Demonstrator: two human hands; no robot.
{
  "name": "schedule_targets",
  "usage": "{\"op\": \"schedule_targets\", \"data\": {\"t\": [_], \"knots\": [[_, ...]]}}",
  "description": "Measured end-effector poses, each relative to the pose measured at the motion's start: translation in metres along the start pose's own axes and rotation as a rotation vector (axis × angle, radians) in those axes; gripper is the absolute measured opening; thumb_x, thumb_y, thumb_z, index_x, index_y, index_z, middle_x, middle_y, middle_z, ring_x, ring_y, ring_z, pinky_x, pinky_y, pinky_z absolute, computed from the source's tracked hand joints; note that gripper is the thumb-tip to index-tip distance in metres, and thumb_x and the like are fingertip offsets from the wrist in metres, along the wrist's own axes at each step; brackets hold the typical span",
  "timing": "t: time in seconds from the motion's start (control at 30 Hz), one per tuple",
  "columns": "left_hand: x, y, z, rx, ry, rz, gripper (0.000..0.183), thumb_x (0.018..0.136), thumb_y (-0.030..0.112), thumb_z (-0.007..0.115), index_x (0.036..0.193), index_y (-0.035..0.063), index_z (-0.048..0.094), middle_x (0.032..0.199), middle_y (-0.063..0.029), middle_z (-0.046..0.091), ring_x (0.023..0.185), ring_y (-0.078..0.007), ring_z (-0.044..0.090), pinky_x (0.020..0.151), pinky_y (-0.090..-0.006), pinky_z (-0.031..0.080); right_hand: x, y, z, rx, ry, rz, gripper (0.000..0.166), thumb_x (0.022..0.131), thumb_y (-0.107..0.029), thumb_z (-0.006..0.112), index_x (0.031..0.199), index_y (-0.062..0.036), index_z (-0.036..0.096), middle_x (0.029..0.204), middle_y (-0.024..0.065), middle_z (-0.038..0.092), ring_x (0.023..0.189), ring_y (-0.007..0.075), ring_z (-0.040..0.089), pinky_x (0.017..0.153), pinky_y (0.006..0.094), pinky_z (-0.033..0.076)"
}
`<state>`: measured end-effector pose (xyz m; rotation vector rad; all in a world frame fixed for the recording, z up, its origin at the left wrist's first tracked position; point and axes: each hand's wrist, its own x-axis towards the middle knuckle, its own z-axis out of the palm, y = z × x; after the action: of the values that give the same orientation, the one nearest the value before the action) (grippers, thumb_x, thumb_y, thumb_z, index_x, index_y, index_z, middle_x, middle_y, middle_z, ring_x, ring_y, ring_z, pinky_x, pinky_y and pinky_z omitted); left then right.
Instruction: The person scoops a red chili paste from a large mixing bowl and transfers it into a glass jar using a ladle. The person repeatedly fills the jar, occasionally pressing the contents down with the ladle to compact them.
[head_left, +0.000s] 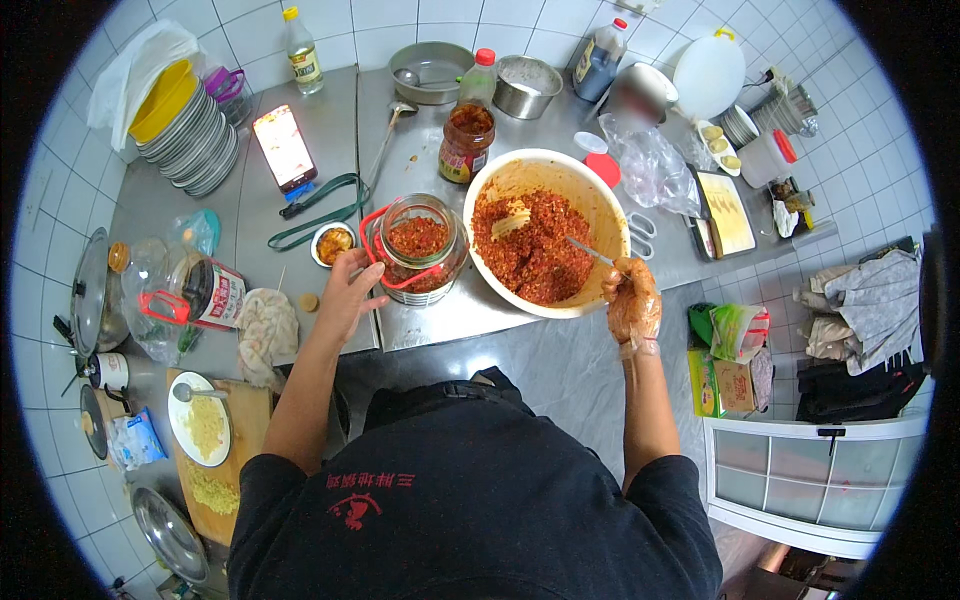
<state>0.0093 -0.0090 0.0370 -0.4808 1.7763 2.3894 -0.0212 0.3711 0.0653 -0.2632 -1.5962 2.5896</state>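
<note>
My right hand (632, 300), in a clear plastic glove smeared with red, grips the metal handle of a utensil (590, 250) whose far end is in chopped red chili mash (544, 255). The mash fills part of a large cream-coloured basin (616, 217). My bare left hand (354, 289) is at the left side of a glass jar (420, 262) with a red carrying handle (409, 282), fingers spread by the handle. The jar holds the same kind of red mash. Left of it is a small white bowl (316, 253) of reddish-brown sauce.
Behind the basin stand an open jar of dark red sauce (466, 146), a steel pot (528, 86) and a grey pan (420, 64). White-handled scissors (641, 236) lie right of the basin. A lit phone (285, 148) and green strap (319, 211) lie left.
</note>
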Motion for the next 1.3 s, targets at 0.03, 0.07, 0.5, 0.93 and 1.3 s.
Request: {"op": "schedule_targets", "data": {"t": [0.03, 0.07, 0.5, 0.93, 1.3], "knots": [[0.0, 0.0, 0.0, 0.0, -0.001, 0.0, 0.052, 0.081, 0.027, 0.064, 0.12, 0.006, 0.037, 0.122, -0.0102, 0.039, 0.109, -0.021, 0.044, 0.076, -0.0381, 0.05, 0.001, -0.002, -0.001, 0.01, 0.021, 0.012, 0.025, 0.087, -0.029, 0.054, 0.085, -0.0039, 0.054, 0.071, 0.005, 0.054, 0.06, 0.0132, 0.049, 0.052, 0.0233, 0.036], [0.0, -0.001, -0.001, -0.001, -0.002, 0.0, 0.052, 0.081, 0.027, 0.064, 0.12, 0.0062, 0.037, 0.121, -0.01, 0.039, 0.109, -0.0209, 0.044, 0.076, -0.0379, 0.05, 0.004, -0.004, -0.003, -0.034, -0.017, 0.047, 0.024, 0.086, -0.028, 0.055, 0.084, -0.0038, 0.054, 0.07, 0.0047, 0.054, 0.058, 0.0129, 0.048, 0.051, 0.0212, 0.036], [0.0, -0.001, -0.002, -0.008, -0.001, -0.016, 0.052, 0.08, 0.027, 0.065, 0.12, 0.0074, 0.037, 0.121, -0.0092, 0.039, 0.108, -0.0191, 0.044, 0.076, -0.0357, 0.049, 0.007, -0.044, 0.013, -0.292, -0.006, 0.004, 0.024, 0.084, -0.03, 0.054, 0.076, -0.0076, 0.053, 0.062, 0.0027, 0.054, 0.052, 0.0099, 0.047, 0.045, 0.0208, 0.032], [0.005, -0.009, -0.005, 0.037, -0.003, -0.001, 0.054, 0.081, 0.029, 0.063, 0.123, 0.0095, 0.035, 0.121, -0.0112, 0.038, 0.108, -0.0231, 0.045, 0.08, -0.0414, 0.049, 0.007, -0.12, 0.164, -0.747, -0.485, -0.057, 0.021, 0.085, -0.022, 0.055, 0.077, -0.0028, 0.054, 0.07, 0.0048, 0.053, 0.06, 0.0122, 0.049, 0.057, 0.0255, 0.041], [0.006, -0.014, -0.006, 0.005, -0.012, -0.001, 0.055, 0.081, 0.029, 0.064, 0.123, 0.0077, 0.035, 0.122, -0.0106, 0.038, 0.108, -0.0207, 0.045, 0.077, -0.038, 0.049, 0.037, -0.017, 0.242, -1.139, -1.221, -0.411, 0.028, 0.086, -0.025, 0.05, 0.086, 0.0009, 0.058, 0.071, 0.0132, 0.061, 0.062, 0.0238, 0.058, 0.06, 0.0331, 0.047]]}}
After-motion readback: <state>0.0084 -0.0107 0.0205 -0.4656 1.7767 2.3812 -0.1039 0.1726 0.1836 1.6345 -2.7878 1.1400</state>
